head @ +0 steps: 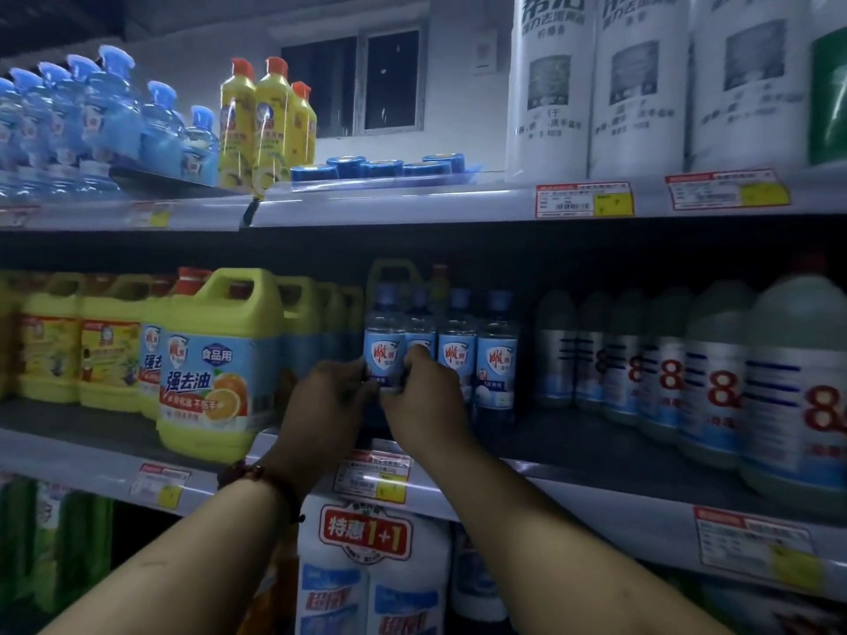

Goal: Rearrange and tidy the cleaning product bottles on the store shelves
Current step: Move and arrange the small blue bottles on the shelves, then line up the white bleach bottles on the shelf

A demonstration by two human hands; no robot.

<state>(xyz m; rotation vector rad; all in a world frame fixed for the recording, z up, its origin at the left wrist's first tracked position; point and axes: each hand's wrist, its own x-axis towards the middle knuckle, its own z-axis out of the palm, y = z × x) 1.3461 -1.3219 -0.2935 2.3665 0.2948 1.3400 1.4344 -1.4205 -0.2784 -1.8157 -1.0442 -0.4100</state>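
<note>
We find both hands closed on one small clear bottle (384, 346) at the front of the middle shelf (596, 456): the left hand (327, 405) grips its left side, the right hand (424, 398) its right, each low on the label. We judge the two-sided hold serves to square the bottle with its three matching neighbours (476, 350), labels outward. The large yellow jug (220, 364) stands just beside, at the shelf lip.
</note>
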